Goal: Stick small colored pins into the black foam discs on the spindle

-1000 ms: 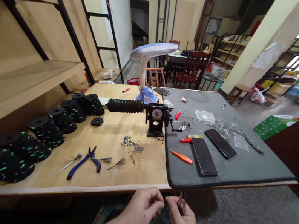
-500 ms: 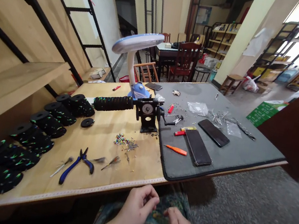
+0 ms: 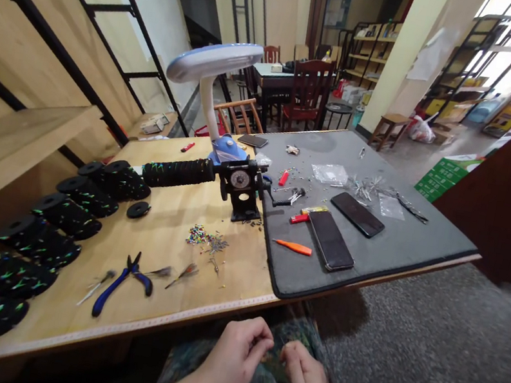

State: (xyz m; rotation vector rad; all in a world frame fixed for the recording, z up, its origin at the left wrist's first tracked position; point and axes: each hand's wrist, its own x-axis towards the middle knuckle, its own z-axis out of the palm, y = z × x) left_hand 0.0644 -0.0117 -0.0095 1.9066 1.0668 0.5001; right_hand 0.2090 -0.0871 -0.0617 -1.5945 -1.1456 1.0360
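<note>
Over the lap, below the table's front edge, my left hand (image 3: 238,353) is closed in a pinch, thumb against fingers. My right hand (image 3: 308,378) pinches a little to its right, the two hands slightly apart. Something very thin may run between the fingertips, too fine to make out. On the wood nearest the hands lie fine feathery pieces (image 3: 181,274), a heap of tiny coloured beads (image 3: 198,234) and thin metal bits (image 3: 218,245). Blue-handled pliers (image 3: 110,291) rest open to their left.
Black spools (image 3: 39,240) line the left side. A crank winder (image 3: 242,190) holds another spool (image 3: 179,173) beneath a blue-white lamp (image 3: 216,61). On the grey mat (image 3: 241,274) lie two phones (image 3: 331,240), an orange tool (image 3: 294,247), red lighters (image 3: 298,218) and plastic bags (image 3: 329,174).
The view has shifted, so the table appears further left and slightly higher. My right hand has risen a little, fingertips pinched near my left hand.
</note>
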